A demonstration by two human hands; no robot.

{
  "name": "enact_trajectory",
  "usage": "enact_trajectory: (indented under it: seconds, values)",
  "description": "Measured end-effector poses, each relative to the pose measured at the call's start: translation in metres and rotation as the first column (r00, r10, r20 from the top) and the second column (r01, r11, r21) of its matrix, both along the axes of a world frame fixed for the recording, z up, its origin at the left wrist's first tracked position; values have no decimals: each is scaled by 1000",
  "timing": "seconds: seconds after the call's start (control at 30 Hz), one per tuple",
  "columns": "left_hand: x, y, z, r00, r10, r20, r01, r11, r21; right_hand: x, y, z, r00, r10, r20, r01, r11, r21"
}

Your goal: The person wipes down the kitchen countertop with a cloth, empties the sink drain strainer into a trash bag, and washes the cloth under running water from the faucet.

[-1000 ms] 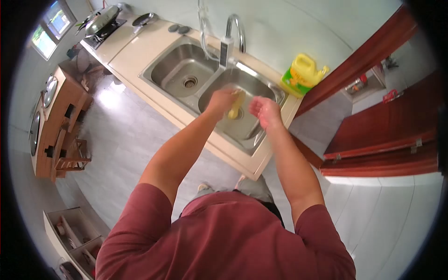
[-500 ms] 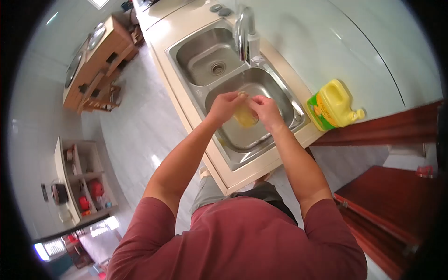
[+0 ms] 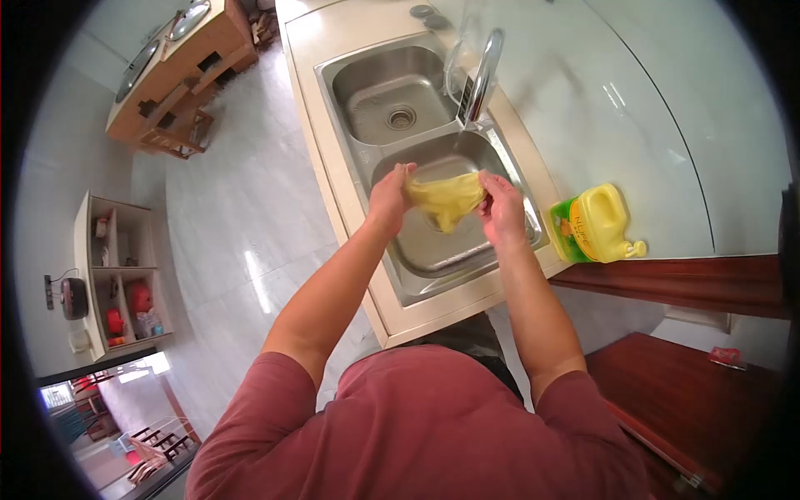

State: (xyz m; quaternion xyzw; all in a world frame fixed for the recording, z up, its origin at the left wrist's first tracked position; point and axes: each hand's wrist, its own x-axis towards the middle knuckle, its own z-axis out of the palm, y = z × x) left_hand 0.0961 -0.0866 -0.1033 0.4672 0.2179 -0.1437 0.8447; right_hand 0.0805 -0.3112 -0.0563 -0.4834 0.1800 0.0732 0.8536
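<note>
Soft yellow item [image 3: 447, 197], long axis left-to-right, stretched above sink [image 3: 446, 258], gripped by fingers [image 3: 493, 187] of left hand [image 3: 388, 198] and right hand [image 3: 506, 213]

Ahead and right of the fingers [image 3: 492, 185], a pale, glossy tiled wall [image 3: 575, 108] backs the cream worktop [image 3: 342, 37]. Well to their left, beyond a shiny grey floor [image 3: 233, 200] streaked with light, stand a brown block-shaped unit [image 3: 179, 81] and an open white shelf unit [image 3: 84, 254]; rightward, a reddish-brown wooden panel [image 3: 658, 387].
</note>
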Motion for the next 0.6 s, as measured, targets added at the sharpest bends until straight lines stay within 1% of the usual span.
enact_trajectory:
  seconds: [0.07,0.1,0.13,0.23,0.33,0.37,0.43,0.5,0.53,0.6]
  values:
    - [0,1,8,989,-122,81,111,986,124,13,-9,9,1000,-22,6,23,992,-124]
    - [-3,2,15,976,-189,112,164,967,196,16,-13,14,1000,-30,-1,30,992,-125]
    - [-9,2,20,938,-260,228,154,904,398,21,-17,20,999,-42,0,42,992,-121]
    - [-12,13,17,928,-357,106,259,823,507,41,-33,17,998,-67,21,69,990,-124]
    - [-7,34,-6,919,-387,-74,383,835,395,49,-43,1,997,-73,-10,72,992,-105]
    - [-11,36,-13,949,-308,-73,314,889,333,53,-43,-5,997,-76,-27,74,994,-83]
    - [-22,28,-7,984,-157,-85,173,959,223,57,-43,-20,993,-63,-97,53,993,-104]
    - [-27,17,-5,992,-87,-88,98,987,125,62,-46,-44,985,-72,-160,53,991,-119]
    - [-29,8,4,994,-48,-102,56,995,77,63,-48,-52,983,-53,-173,33,993,-117]
    - [-29,-11,15,995,6,-103,-10,999,-37,62,-38,-76,974,-156,-162,132,979,-153]
